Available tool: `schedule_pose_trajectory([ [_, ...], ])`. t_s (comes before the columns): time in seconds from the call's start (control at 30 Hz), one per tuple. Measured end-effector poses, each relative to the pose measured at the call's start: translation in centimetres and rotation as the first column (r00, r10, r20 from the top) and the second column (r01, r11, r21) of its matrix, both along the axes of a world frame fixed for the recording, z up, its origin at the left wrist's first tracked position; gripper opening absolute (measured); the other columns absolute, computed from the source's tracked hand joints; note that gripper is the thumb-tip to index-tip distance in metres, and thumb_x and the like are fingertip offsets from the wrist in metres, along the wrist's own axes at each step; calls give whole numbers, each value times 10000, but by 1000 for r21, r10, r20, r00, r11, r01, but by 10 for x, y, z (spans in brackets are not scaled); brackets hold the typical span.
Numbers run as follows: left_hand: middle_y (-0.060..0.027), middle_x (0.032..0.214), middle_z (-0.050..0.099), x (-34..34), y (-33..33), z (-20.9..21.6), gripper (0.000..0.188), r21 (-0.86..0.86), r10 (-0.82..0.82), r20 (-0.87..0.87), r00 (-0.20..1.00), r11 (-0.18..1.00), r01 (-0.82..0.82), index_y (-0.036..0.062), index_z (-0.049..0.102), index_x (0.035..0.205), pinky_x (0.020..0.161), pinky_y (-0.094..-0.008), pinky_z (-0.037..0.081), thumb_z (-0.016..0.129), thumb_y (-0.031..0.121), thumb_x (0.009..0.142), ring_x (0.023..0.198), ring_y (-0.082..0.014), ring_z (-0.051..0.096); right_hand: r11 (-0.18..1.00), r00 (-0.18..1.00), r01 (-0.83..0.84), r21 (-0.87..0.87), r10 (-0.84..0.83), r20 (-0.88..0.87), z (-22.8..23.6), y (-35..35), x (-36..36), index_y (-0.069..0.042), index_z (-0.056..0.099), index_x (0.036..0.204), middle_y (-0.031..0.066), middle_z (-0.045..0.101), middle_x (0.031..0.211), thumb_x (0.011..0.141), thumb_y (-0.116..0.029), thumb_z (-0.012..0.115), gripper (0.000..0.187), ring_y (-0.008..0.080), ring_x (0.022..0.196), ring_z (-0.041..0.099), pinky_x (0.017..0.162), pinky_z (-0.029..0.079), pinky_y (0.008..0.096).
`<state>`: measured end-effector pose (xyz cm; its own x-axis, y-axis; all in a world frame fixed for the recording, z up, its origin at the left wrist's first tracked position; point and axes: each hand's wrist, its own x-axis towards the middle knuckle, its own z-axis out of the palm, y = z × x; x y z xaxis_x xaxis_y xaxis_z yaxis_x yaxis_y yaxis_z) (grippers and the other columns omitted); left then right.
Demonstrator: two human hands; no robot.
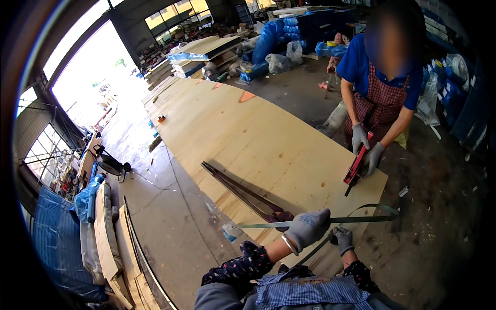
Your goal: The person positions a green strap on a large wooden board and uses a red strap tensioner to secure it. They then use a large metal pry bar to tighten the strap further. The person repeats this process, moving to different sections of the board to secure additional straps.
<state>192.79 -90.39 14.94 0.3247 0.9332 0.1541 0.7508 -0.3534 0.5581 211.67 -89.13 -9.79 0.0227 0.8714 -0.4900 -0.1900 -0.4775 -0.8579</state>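
My left hand [309,227], in a grey glove, is closed on a dark green strap [361,219] near the close end of a long plywood stack [258,135]. Closer to my body and to the right, my right hand [343,241], gloved too, has its fingers closed on another stretch of the strap. The strap curls in a loop over the stack's right corner. Beyond my left hand, a long-handled metal tool [243,192] lies on the plywood, its jaw end partly behind the hand.
Across the corner a co-worker in a checked apron [380,98] holds a red hand tool [357,159] in gloved hands. A wheeled strap reel [111,164] stands on the floor at left, by boards [106,232]. Blue-wrapped bundles [268,41] lie at the back.
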Motion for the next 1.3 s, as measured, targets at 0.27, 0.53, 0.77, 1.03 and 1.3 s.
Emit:
schedule_pose_trajectory([
  [0.27,-146,763,602,-110,-46,-5,174,80,291,-13,957,954,-289,66,535,832,618,-413,464,614,219,809,733,-343,600,999,999,-44,-1,43,-30,-10,-1,-4,-21,681,841,53,680,723,878,-147,632,139,126,538,621,480,513,262],
  [0.53,-141,755,598,-186,-83,-37,101,205,580,-149,801,810,-549,72,575,819,640,-453,440,619,162,803,732,-357,575,998,999,-50,-34,50,4,-25,5,1,-14,667,839,67,680,742,868,-141,642,132,154,571,643,500,524,287],
  [0.77,-146,771,573,-181,-59,-27,76,256,517,-200,832,848,-465,52,574,857,623,-443,429,593,125,844,724,-353,556,989,980,-145,-39,149,133,1,6,-1,-18,673,814,58,666,688,874,-192,620,192,118,509,604,475,498,257],
  [1.03,-142,821,585,-88,-11,-8,191,284,186,-229,955,952,-118,64,598,1031,618,-420,446,572,188,887,742,-326,568,996,981,-81,46,72,179,11,17,-1,-10,672,762,47,637,623,849,-210,618,224,122,465,569,454,475,263],
  [1.3,-132,775,572,-42,23,-28,140,203,215,-361,907,968,-149,117,582,956,603,-454,436,551,235,888,713,-351,568,987,962,-79,137,40,271,12,49,12,4,661,751,50,641,629,832,-155,642,179,109,498,577,467,466,254],
])
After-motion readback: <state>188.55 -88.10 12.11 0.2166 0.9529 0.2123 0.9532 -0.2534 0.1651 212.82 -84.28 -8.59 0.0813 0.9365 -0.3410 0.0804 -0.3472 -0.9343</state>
